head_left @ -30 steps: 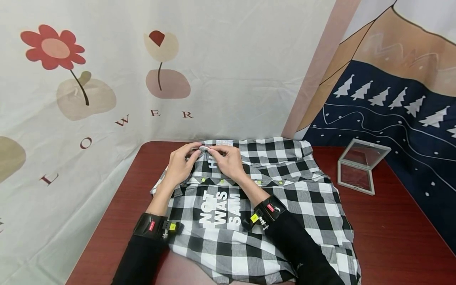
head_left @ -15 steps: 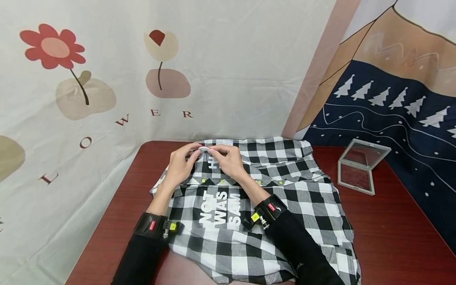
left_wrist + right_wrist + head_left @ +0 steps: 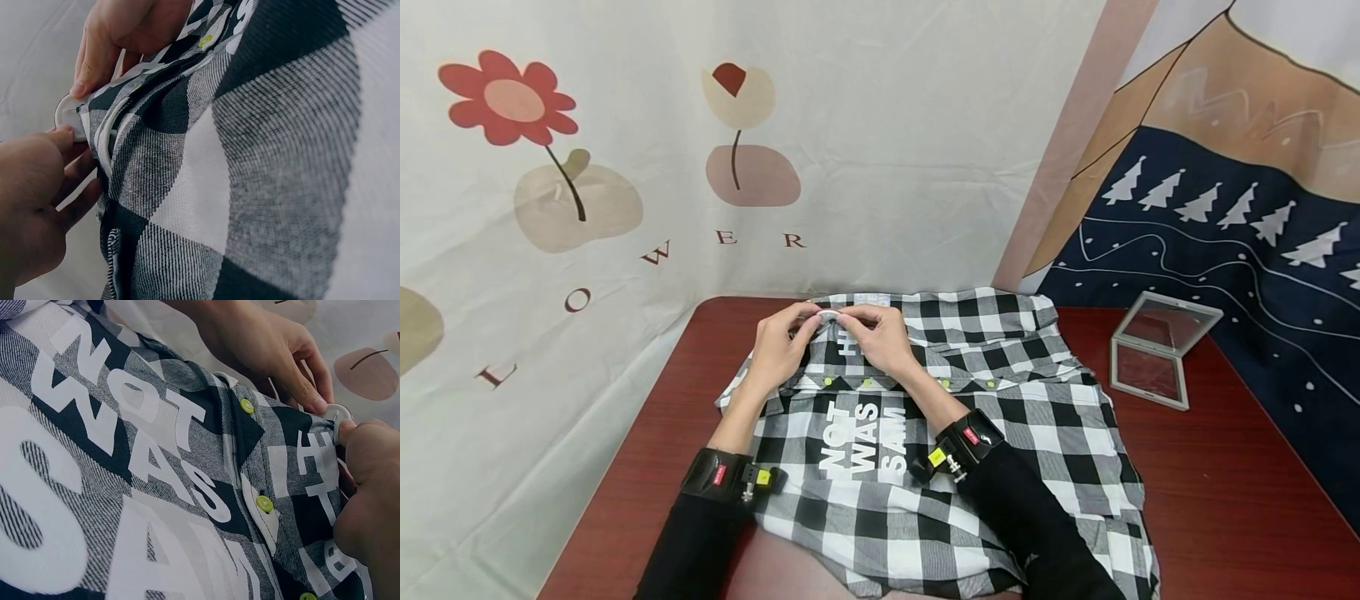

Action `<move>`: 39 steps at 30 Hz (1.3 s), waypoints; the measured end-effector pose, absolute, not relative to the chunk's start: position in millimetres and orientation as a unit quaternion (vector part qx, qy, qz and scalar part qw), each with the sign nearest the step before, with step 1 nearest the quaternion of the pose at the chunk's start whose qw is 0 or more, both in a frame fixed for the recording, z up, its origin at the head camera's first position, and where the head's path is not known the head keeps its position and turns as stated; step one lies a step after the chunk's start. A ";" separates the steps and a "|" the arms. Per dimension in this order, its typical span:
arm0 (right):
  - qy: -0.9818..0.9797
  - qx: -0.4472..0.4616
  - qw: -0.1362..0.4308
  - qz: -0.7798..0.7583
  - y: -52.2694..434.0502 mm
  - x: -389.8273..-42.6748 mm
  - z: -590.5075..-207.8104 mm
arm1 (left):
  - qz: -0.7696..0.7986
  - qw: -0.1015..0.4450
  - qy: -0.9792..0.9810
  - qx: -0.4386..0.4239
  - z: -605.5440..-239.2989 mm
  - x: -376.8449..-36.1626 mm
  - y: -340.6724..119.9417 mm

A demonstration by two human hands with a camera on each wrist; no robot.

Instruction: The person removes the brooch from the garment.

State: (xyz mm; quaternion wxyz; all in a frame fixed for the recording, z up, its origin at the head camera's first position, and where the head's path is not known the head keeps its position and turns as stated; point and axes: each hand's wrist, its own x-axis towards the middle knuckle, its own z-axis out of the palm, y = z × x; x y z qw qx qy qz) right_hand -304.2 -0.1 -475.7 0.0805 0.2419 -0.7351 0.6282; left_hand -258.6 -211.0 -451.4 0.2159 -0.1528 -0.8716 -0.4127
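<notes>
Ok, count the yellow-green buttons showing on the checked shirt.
4 lime-green round buttons run in a row across the black-and-white checked shirt: at and. The person's right forearm may hide another.

My head camera looks forward and down over the table [image 3: 1225, 467], taking in the whole checked shirt [image 3: 1037, 433] from some way back. The camera on my left wrist sits very close against the cloth, facing the white disc [image 3: 67, 114]. My right wrist camera, also close, looks across the printed letters [image 3: 137, 425] toward that same disc
</notes>
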 end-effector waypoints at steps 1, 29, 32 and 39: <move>-0.737 0.242 0.079 0.626 0.1 -303.9 -475.4 | -0.413 0.215 -0.872 -0.152 -450.9 -258.4 -211.0; -0.803 0.232 0.072 0.544 -4.5 -291.4 -462.3 | -0.452 0.184 -0.866 -0.108 -443.5 -255.3 -207.8; -0.796 0.232 0.072 0.554 -4.2 -292.3 -462.4 | -0.453 0.181 -0.866 -0.109 -443.5 -255.5 -207.7; -0.793 0.225 0.064 0.563 -4.1 -293.1 -463.9 | -0.452 0.177 -0.867 -0.110 -443.5 -255.3 -207.4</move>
